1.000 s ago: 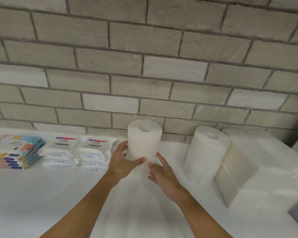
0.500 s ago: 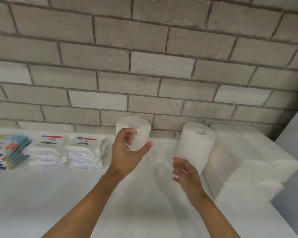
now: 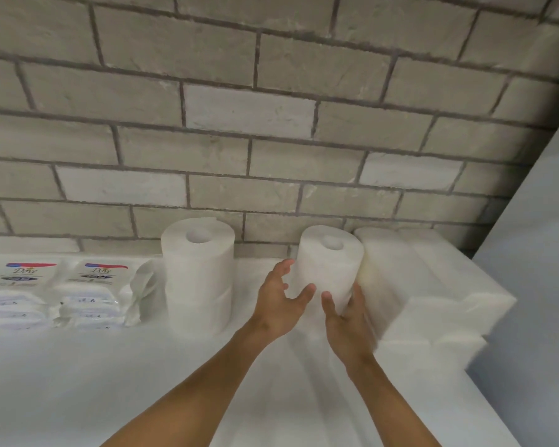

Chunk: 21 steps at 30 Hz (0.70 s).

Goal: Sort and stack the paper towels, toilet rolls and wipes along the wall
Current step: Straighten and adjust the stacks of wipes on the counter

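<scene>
Near half of the table (image 3: 110, 382): open to approach. Rear closed by the brick wall (image 3: 271, 124). Along the wall stand the wipes packs (image 3: 91, 285), with the stacked toilet rolls (image 3: 197, 279) just beside them. Next comes an open gap, partly taken by the left hand (image 3: 279, 304). The paper towel roll (image 3: 329, 266) stands near the folded towel stack (image 3: 426, 285), with the right hand (image 3: 346, 324) fingers (image 3: 357, 293) between them. A grey panel (image 3: 536, 285) closes the right side.

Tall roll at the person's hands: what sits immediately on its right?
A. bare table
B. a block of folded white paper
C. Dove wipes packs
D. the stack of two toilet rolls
B: the block of folded white paper stands close against the right side of the tall roll, which the right hand grips low down; the wipes packs and the toilet rolls lie to its left.
</scene>
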{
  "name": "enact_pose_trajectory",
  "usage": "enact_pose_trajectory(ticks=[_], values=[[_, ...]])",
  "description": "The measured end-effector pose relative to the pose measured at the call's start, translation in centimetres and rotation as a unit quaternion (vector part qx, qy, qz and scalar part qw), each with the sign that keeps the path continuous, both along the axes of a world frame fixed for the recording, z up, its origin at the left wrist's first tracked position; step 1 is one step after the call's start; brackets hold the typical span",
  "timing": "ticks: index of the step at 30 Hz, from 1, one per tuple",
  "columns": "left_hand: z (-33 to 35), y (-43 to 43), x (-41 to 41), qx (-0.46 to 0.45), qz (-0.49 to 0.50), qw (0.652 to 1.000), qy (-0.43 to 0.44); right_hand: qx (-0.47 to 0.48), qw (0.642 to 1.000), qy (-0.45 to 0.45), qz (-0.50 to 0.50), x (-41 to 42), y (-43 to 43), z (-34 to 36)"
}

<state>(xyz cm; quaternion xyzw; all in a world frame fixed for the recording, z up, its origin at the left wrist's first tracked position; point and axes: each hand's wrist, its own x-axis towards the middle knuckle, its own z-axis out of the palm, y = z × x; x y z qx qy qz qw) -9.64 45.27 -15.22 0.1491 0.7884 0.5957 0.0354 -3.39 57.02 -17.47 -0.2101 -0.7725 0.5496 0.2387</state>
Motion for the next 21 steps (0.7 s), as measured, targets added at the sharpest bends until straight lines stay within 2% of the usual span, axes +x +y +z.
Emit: enact_pose_trajectory(ticks=[5, 10, 16, 21], values=[[-0.5, 1.1, -0.7, 0.031, -0.072, 0.995, -0.057, -0.026, 0.998, 0.053, 0.005, -1.2, -0.6, -0.4], [-0.8, 0.6, -1.1, 0.041, -0.074, 0.996, -0.042, -0.032, 0.997, 0.068, 0.011, -1.6, -0.7, -0.2], [-1.2, -1.9, -1.0, 0.019, -0.036, 0.999, -0.023, -0.031, 0.999, 0.001, 0.036, -2.3, -2.1, -0.7], [-0.5, -4.6, -1.2, -0.009, -0.033, 0.999, -0.014, -0.03, 0.999, -0.014, 0.035, -2.6, -4.4, -0.4]])
